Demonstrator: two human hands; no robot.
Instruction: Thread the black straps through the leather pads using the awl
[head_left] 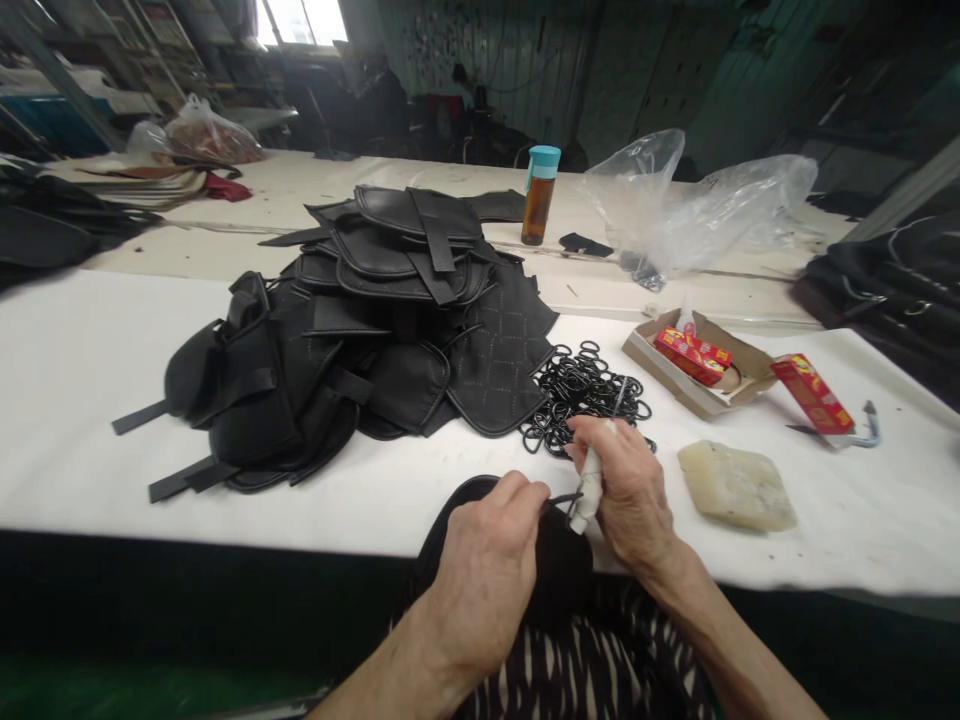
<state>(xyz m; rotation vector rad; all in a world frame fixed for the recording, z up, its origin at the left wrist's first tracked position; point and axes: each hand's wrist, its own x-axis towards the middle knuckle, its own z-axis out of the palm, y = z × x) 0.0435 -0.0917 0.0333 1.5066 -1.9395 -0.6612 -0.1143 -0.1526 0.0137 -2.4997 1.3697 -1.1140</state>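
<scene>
My left hand [491,555] is closed on a black leather piece [559,565] at the table's front edge, with a thin black strap end sticking out from its fingertips. My right hand [626,490] grips a tool with a white wrapped handle [589,490]; its thin metal shaft points up and away. The handle's lower end touches the strap end between the hands. Just beyond my right hand lies a heap of black metal rings [581,385]. Left of the rings, black leather pieces with straps [405,330] are piled up.
A yellowish block [736,485] lies right of my right hand. Behind it are an open cardboard box [709,398] and a red box [811,395] beside a bent metal hook. Farther back stand a bottle [538,200] and clear plastic bags [705,205].
</scene>
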